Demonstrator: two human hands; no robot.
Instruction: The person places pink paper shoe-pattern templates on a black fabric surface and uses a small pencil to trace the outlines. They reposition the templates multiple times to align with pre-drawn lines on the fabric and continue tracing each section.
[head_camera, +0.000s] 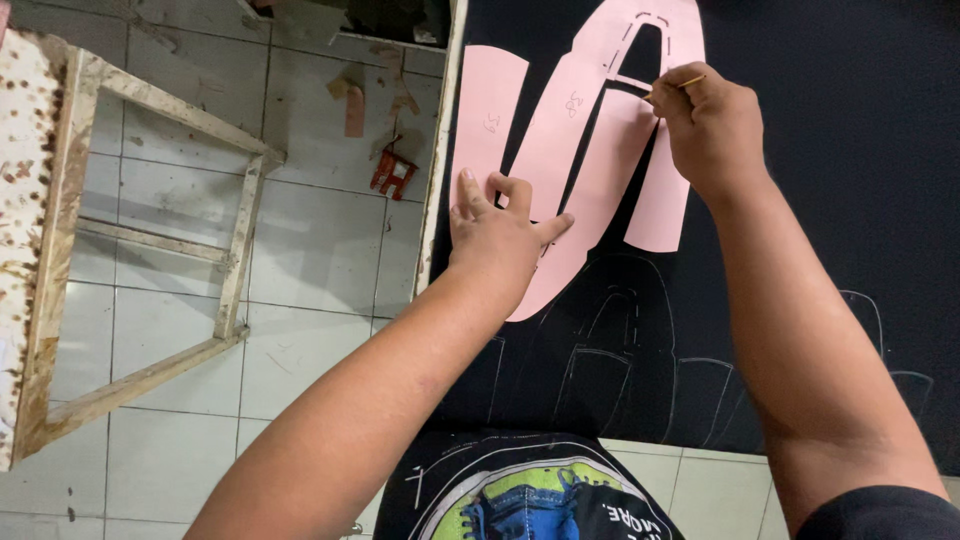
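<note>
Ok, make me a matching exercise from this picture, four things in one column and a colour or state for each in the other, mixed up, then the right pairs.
Things:
1. left hand
2. right hand
3. paper pattern
4. wooden frame

States:
A. pink, lying on the black sheet
B. pinching a thin marking stick
C. pressed flat on the pattern, fingers spread
D. lying on the tiled floor

Pairs: 1-C, 2-B, 3-A, 4-D
</note>
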